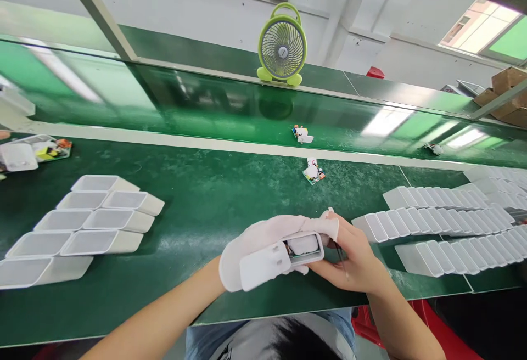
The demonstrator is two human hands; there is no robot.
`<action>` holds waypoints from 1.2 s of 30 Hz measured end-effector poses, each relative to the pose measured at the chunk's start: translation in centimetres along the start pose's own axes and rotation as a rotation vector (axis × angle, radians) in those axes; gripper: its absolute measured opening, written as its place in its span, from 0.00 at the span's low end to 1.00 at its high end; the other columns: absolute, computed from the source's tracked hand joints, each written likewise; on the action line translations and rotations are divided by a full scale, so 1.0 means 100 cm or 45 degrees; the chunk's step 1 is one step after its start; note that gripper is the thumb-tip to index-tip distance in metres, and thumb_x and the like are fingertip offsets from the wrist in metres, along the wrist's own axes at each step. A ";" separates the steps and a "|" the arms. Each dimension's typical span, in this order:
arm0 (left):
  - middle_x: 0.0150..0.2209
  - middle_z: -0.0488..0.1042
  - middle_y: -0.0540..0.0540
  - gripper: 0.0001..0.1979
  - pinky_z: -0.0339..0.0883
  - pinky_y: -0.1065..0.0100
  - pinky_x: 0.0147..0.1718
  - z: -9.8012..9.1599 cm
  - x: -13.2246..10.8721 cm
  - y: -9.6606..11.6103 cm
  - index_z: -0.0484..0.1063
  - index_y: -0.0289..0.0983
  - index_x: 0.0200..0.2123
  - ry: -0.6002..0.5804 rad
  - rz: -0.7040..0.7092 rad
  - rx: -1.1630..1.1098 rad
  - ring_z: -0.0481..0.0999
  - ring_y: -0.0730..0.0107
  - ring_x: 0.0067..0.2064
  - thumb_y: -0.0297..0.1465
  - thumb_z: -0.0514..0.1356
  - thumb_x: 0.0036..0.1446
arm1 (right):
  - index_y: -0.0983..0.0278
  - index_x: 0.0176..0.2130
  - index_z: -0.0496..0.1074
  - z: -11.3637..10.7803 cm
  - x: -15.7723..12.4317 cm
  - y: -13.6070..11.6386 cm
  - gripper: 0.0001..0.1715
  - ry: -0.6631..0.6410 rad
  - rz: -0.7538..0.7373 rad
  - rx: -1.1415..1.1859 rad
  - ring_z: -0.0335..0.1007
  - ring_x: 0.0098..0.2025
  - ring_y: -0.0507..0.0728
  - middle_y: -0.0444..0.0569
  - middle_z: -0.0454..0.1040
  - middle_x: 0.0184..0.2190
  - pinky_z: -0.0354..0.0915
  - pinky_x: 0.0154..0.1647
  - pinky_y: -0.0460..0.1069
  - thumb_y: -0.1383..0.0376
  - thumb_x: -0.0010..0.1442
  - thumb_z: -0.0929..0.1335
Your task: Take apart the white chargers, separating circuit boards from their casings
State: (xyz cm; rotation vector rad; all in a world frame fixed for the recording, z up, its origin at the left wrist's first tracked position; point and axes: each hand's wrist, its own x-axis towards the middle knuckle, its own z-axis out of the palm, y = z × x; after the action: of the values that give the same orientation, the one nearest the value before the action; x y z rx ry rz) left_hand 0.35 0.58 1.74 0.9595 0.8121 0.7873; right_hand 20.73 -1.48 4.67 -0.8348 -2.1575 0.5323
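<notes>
My left hand (263, 236), in a white glove, is wrapped round a small white plastic case (320, 249) over the front edge of the bench. A circuit board with a white block (303, 245) shows inside the case's open top. A flat white cover (262, 266) juts out from the case towards my left wrist; whether it is joined to the board is hidden. My right hand (358, 256) closes round the case's right end, with white covers on some fingertips. Thin dark wires (340, 252) show between its fingers.
Open white cases (102, 242) stand in two rows at left, and long rows of white cases (436, 220) at right. A circuit board (313, 172) lies ahead. At the far left, another person's fingers (4, 135) are near a board (53, 150). A green fan (282, 47) stands behind.
</notes>
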 end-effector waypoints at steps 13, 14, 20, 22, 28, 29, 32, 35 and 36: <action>0.33 0.80 0.44 0.21 0.73 0.67 0.27 0.002 -0.007 0.007 0.84 0.40 0.38 -0.059 -0.169 -0.541 0.80 0.63 0.32 0.25 0.77 0.36 | 0.55 0.28 0.79 -0.025 -0.004 0.003 0.35 0.745 0.418 0.624 0.60 0.19 0.55 0.46 0.64 0.21 0.57 0.15 0.50 0.43 0.71 0.57; 0.36 0.82 0.43 0.24 0.75 0.67 0.29 0.000 -0.006 0.004 0.85 0.41 0.40 -0.041 -0.145 -0.519 0.82 0.61 0.35 0.22 0.76 0.35 | 0.55 0.29 0.79 -0.024 -0.006 0.002 0.29 0.711 0.440 0.696 0.60 0.17 0.53 0.45 0.65 0.21 0.54 0.13 0.49 0.45 0.71 0.61; 0.40 0.84 0.44 0.24 0.79 0.71 0.33 -0.003 -0.003 -0.001 0.86 0.41 0.39 0.005 -0.071 -0.473 0.83 0.61 0.40 0.17 0.75 0.36 | 0.52 0.40 0.81 -0.015 -0.017 -0.006 0.04 0.501 0.318 0.610 0.73 0.20 0.53 0.46 0.80 0.30 0.65 0.13 0.48 0.61 0.66 0.72; 0.40 0.84 0.44 0.22 0.79 0.71 0.32 -0.002 -0.003 0.000 0.86 0.41 0.39 -0.041 -0.113 -0.538 0.84 0.62 0.39 0.18 0.76 0.38 | 0.52 0.40 0.81 -0.011 -0.018 -0.008 0.05 0.492 0.237 0.531 0.77 0.25 0.57 0.46 0.80 0.27 0.71 0.19 0.51 0.62 0.66 0.72; 0.40 0.84 0.44 0.17 0.77 0.71 0.32 -0.002 -0.004 -0.003 0.85 0.41 0.42 -0.211 -0.190 -0.733 0.83 0.64 0.37 0.26 0.75 0.46 | 0.56 0.45 0.81 -0.008 -0.018 -0.007 0.13 0.433 0.142 0.578 0.80 0.30 0.57 0.46 0.83 0.32 0.77 0.27 0.52 0.72 0.64 0.72; 0.40 0.83 0.43 0.17 0.77 0.70 0.32 -0.002 -0.004 -0.004 0.85 0.40 0.43 -0.235 -0.185 -0.742 0.83 0.64 0.36 0.27 0.75 0.46 | 0.57 0.45 0.82 -0.008 -0.018 -0.006 0.14 0.431 0.127 0.596 0.80 0.31 0.57 0.46 0.83 0.32 0.78 0.28 0.52 0.73 0.63 0.72; 0.40 0.83 0.41 0.20 0.77 0.66 0.34 -0.003 -0.004 -0.005 0.83 0.38 0.45 -0.268 -0.154 -0.737 0.83 0.61 0.37 0.30 0.76 0.46 | 0.58 0.46 0.81 -0.008 -0.019 -0.004 0.15 0.417 0.091 0.646 0.80 0.32 0.56 0.47 0.82 0.33 0.78 0.28 0.50 0.74 0.64 0.71; 0.42 0.82 0.37 0.22 0.77 0.63 0.36 -0.003 -0.004 -0.004 0.82 0.35 0.47 -0.233 -0.148 -0.669 0.82 0.56 0.40 0.31 0.75 0.47 | 0.60 0.47 0.81 -0.008 -0.020 -0.004 0.15 0.398 0.087 0.671 0.80 0.34 0.55 0.47 0.82 0.34 0.77 0.29 0.49 0.75 0.64 0.71; 0.42 0.82 0.36 0.22 0.77 0.63 0.36 -0.003 -0.004 -0.004 0.82 0.34 0.47 -0.220 -0.152 -0.642 0.82 0.55 0.41 0.31 0.74 0.47 | 0.60 0.47 0.81 -0.007 -0.019 -0.004 0.15 0.397 0.086 0.676 0.80 0.34 0.54 0.47 0.82 0.34 0.77 0.30 0.49 0.75 0.64 0.71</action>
State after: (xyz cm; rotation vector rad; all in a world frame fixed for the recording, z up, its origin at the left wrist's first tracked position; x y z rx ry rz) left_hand -0.01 0.21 1.41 0.5142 0.4800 0.7458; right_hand 22.13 -3.05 4.41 -0.6414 -1.6001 0.8957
